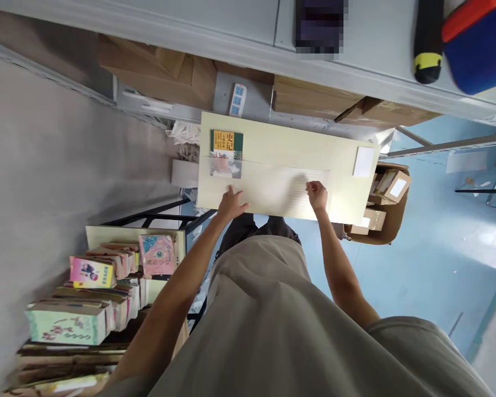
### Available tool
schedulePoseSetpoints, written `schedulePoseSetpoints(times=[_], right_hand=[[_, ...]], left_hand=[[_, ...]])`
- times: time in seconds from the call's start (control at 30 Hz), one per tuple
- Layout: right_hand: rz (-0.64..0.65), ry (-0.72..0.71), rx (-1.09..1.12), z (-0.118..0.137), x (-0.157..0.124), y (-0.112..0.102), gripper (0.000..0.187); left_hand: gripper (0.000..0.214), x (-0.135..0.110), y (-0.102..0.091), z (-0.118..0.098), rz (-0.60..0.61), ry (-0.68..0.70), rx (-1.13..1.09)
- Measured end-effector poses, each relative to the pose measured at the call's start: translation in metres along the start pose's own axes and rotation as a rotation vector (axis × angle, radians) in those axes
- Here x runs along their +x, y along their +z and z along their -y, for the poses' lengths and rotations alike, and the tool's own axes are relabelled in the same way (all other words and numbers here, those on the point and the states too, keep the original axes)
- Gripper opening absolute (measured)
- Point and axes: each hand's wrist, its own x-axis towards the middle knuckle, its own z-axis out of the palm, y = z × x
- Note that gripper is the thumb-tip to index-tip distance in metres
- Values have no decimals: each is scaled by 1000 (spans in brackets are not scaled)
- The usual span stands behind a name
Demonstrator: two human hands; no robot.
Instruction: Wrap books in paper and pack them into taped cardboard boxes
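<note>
A pale cream table (339, 160) stands in front of me. A translucent bubble-wrap sheet (273, 184) lies on it, its left end covering the lower half of a green and yellow book (226, 149). My left hand (230, 203) rests on the near left edge of the sheet, fingers spread. My right hand (316, 194) pinches the sheet's near right part with curled fingers. A white label (364, 161) lies at the table's right end.
Stacks of books (95, 292) fill a low table at my left. An open cardboard box (386, 207) with small parcels sits right of the table. More cardboard boxes (314, 96) and a power strip (237, 99) lie behind it. Blue floor spreads to the right.
</note>
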Motion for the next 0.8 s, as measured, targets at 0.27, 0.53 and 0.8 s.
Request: schedulePoseSetpoints(times=[0.27, 0.53, 0.8], right_hand=[[479, 69, 322, 97, -32, 173, 21], [331, 308, 340, 112, -33, 234, 42], [303, 399, 270, 113, -36, 234, 58]], left_hand=[[51, 8, -17, 59, -32, 131, -235], [38, 32, -40, 89, -57, 224, -386], [61, 109, -91, 72, -536, 151, -436]])
